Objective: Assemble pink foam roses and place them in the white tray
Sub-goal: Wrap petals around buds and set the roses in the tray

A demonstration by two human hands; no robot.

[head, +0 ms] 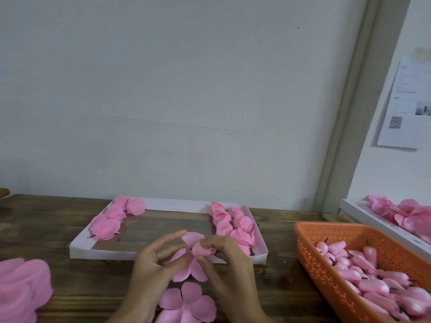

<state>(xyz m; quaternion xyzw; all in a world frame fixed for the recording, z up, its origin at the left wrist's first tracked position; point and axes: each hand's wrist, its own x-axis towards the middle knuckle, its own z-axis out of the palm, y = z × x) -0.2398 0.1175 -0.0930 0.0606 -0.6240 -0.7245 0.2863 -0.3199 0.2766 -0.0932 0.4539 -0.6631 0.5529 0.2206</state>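
Note:
Just in front of the white tray, both hands hold a half-made pink foam rose. My right hand grips its bud, fingers curled round it. My left hand holds the petal layer around the bud from the left, with the index finger stretched out. Finished roses lie in the tray in a row at the left and in rows at the right. A flat five-petal piece lies on the table below my hands.
An orange perforated basket at the right holds several pink buds with dark stems. A pile of pink petals sits at the left edge. Another white tray with pink flowers stands far right. A wall rises behind the wooden table.

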